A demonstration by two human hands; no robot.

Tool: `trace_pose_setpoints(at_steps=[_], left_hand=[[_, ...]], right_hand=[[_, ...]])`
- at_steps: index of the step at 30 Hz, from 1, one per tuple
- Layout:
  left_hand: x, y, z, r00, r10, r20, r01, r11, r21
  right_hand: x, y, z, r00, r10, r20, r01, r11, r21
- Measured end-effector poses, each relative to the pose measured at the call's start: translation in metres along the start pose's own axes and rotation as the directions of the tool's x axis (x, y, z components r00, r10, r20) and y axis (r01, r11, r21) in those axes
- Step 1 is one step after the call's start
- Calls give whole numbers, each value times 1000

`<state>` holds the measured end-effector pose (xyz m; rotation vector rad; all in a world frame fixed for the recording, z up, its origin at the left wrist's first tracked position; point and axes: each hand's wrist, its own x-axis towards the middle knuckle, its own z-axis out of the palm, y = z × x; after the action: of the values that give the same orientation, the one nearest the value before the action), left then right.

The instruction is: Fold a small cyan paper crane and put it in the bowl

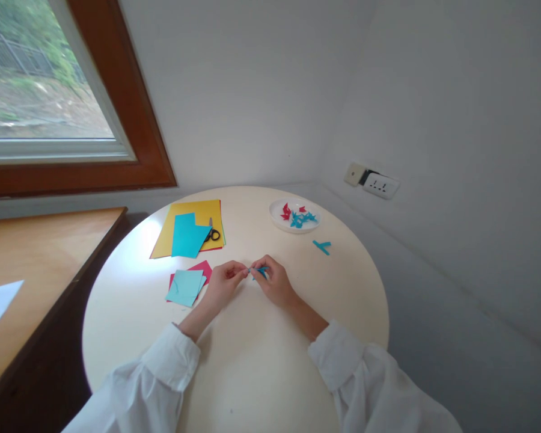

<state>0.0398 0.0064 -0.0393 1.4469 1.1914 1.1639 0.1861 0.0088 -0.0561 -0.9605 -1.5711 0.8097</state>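
Both hands meet over the middle of the round white table. A small piece of folded blue paper is pinched in my right hand, partly hidden by its fingers. The fingertips of my left hand are pinched at the left end of the same piece. Left of my left hand lie light blue paper squares on top of pink-red paper. To the right, a blue folded paper strip piece rests on the table.
A clear round dish holds red and blue folded paper pieces. Yellow sheets at the back left carry a cut blue sheet and black-handled scissors. A wooden desk stands at the left; a wall socket is at right.
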Motion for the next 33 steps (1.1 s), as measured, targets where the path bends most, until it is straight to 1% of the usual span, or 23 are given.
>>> trace_pose_setpoints(at_steps=[6, 11, 16, 19, 26, 33], left_hand=[[0, 0, -1, 1000, -10, 26, 10, 1000, 4], [2, -4, -2, 1000, -24, 19, 24, 1000, 10], [3, -9, -2, 999, 29, 22, -30, 999, 41], [3, -9, -2, 999, 47, 26, -48, 998, 47], [1, 0, -1, 1000, 0, 20, 0, 1000, 16], [0, 1, -2, 999, -50, 18, 51, 998, -33]], right_hand=[[0, 1, 0, 1000, -19, -13, 19, 999, 29], [0, -1, -1, 1000, -9, 17, 9, 1000, 20], [1, -2, -1, 998, 34, 43, -35, 999, 9], [1, -2, -2, 997, 55, 54, -55, 998, -1], [1, 0, -2, 1000, 14, 18, -14, 999, -30], [0, -3, -3, 1000, -8, -2, 8, 997, -76]])
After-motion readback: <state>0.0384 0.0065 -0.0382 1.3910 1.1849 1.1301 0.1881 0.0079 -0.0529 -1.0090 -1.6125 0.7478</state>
